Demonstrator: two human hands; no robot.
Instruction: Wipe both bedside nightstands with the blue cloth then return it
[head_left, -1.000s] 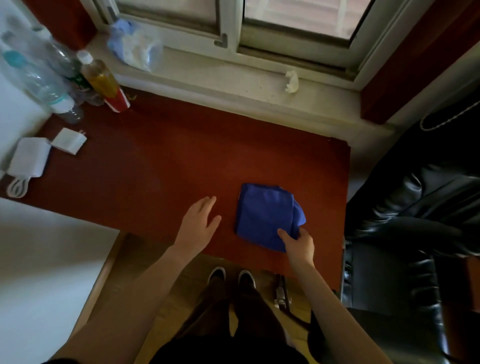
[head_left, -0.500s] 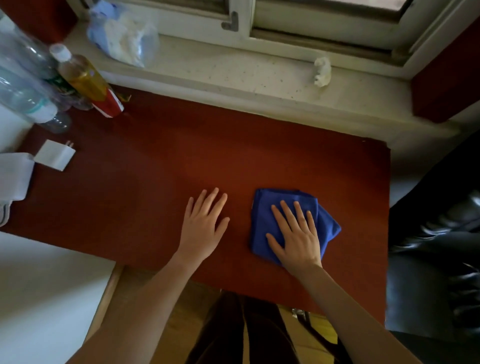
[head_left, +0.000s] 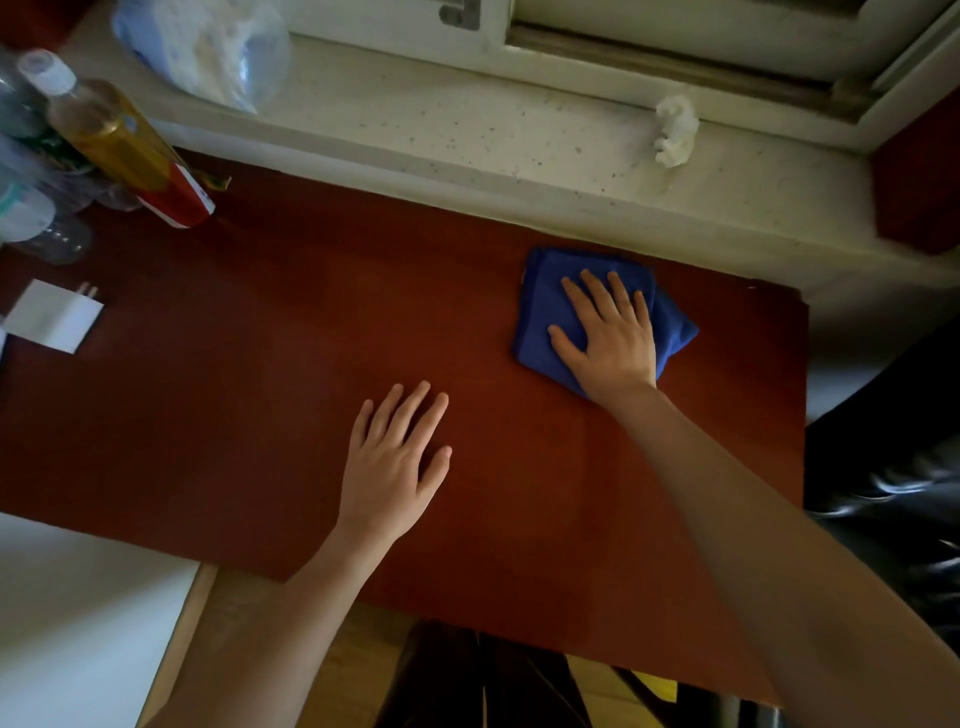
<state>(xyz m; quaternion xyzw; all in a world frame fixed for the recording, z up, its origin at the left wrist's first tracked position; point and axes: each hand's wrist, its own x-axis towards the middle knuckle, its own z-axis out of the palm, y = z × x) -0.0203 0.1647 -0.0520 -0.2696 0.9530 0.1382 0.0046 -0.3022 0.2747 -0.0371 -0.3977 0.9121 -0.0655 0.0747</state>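
A folded blue cloth (head_left: 543, 306) lies on the dark red nightstand top (head_left: 291, 343), near its far right corner by the window sill. My right hand (head_left: 610, 332) presses flat on the cloth with fingers spread, covering its middle. My left hand (head_left: 395, 457) rests flat on the bare wood near the front middle, fingers apart, holding nothing.
Plastic bottles (head_left: 119, 140) crowd the far left corner. A white charger plug (head_left: 54, 319) lies at the left edge. On the sill sit a clear plastic bag (head_left: 218, 47) and a crumpled tissue (head_left: 675, 130). A black leather seat (head_left: 893, 509) is at right, white bedding (head_left: 62, 613) at lower left.
My right hand went from the cloth's near edge to flat on top of it, then pushed it away toward the far right corner. My left hand stayed flat on the wood.
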